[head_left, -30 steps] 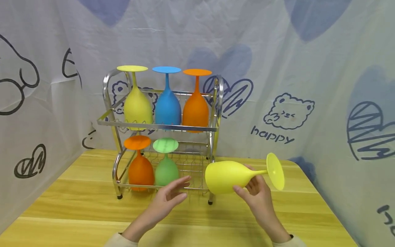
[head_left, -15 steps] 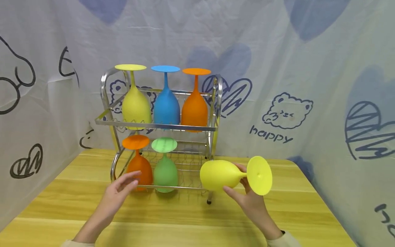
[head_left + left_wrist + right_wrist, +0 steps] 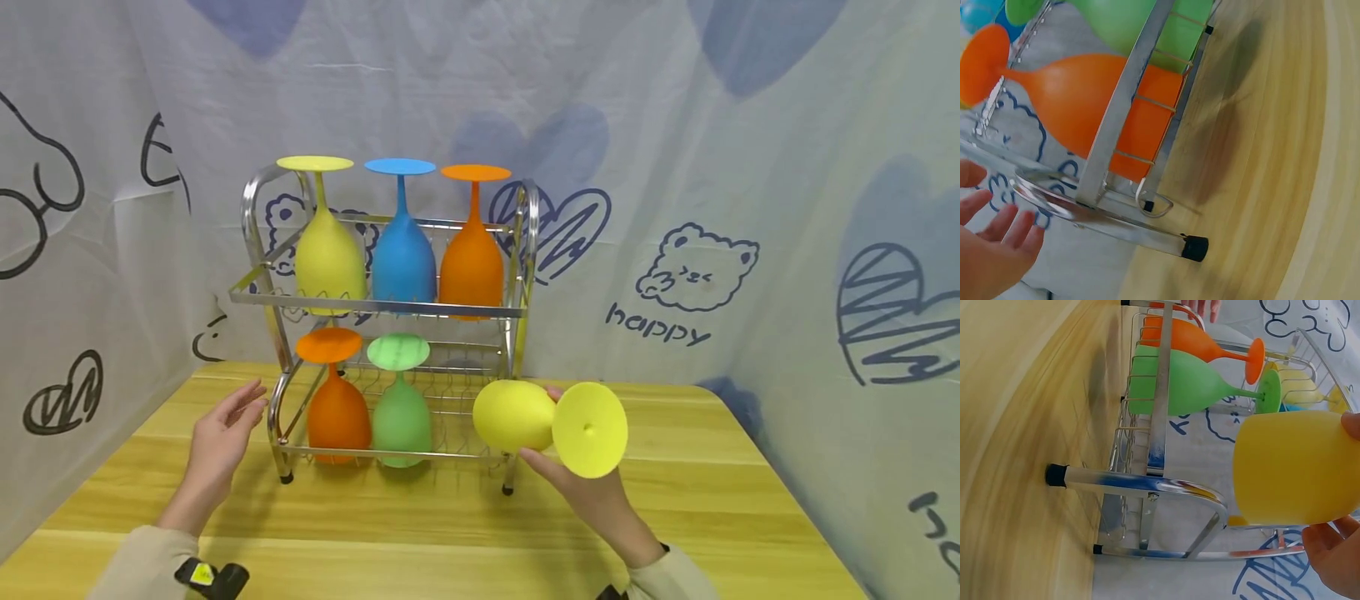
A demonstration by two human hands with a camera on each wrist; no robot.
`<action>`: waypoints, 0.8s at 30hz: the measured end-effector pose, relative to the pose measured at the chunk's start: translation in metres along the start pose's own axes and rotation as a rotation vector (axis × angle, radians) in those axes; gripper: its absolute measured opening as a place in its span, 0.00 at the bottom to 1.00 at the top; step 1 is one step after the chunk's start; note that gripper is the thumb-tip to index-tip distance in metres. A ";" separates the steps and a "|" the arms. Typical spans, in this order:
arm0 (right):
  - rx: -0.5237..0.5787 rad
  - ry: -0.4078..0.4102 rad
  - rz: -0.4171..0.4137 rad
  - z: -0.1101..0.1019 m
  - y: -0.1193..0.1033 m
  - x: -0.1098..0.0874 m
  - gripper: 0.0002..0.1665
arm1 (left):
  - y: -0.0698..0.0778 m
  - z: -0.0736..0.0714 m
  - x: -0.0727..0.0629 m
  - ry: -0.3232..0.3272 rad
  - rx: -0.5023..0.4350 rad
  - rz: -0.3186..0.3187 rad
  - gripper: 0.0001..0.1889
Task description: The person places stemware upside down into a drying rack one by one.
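My right hand (image 3: 588, 492) grips a yellow goblet (image 3: 512, 415) near where bowl and stem meet. The goblet lies on its side in the air, foot facing me, its bowl overlapping the lower shelf's right end. In the right wrist view the yellow bowl (image 3: 1297, 469) is large, with fingertips at its edge. My left hand (image 3: 219, 442) holds nothing; its relaxed fingers are beside the left leg of the metal two-tier rack (image 3: 375, 307). On the lower tier an orange goblet (image 3: 339, 421) and a green goblet (image 3: 402, 421) stand upside down.
Upside down on the upper tier are a yellow goblet (image 3: 330, 258), a blue goblet (image 3: 404, 262) and an orange goblet (image 3: 472, 267). The rack stands on a wooden table (image 3: 420, 533), with a patterned cloth (image 3: 675, 150) hanging behind and at both sides.
My left hand has moved left, from before the lower tier to outside the rack. The right hand has carried the yellow goblet left, turning its foot toward me.
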State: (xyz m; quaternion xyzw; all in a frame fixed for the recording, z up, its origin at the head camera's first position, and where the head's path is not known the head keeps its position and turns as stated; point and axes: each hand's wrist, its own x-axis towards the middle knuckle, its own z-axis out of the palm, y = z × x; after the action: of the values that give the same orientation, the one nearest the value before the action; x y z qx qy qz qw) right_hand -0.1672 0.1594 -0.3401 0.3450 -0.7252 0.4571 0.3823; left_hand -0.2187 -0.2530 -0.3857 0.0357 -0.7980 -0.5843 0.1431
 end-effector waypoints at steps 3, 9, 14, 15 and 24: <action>-0.033 -0.014 -0.008 0.004 0.008 -0.001 0.47 | -0.007 -0.001 0.008 -0.074 -0.189 -0.017 0.33; -0.056 -0.058 0.095 0.011 0.001 0.007 0.41 | -0.013 -0.001 0.017 -0.146 -0.478 -0.061 0.20; -0.049 -0.095 0.163 0.015 -0.007 0.017 0.34 | -0.015 -0.001 0.022 -0.171 -0.546 -0.089 0.07; -0.039 -0.108 0.170 0.016 -0.007 0.019 0.34 | -0.015 -0.001 0.023 -0.174 -0.547 -0.094 0.08; 0.106 -0.209 0.341 0.033 0.014 0.020 0.38 | -0.017 -0.005 0.027 -0.227 -0.560 -0.069 0.09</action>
State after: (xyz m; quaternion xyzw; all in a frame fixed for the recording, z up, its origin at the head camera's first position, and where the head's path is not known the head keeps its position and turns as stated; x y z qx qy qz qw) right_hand -0.1956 0.1310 -0.3380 0.2826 -0.7837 0.5144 0.2033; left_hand -0.2447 -0.2690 -0.3951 -0.0433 -0.6151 -0.7864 0.0374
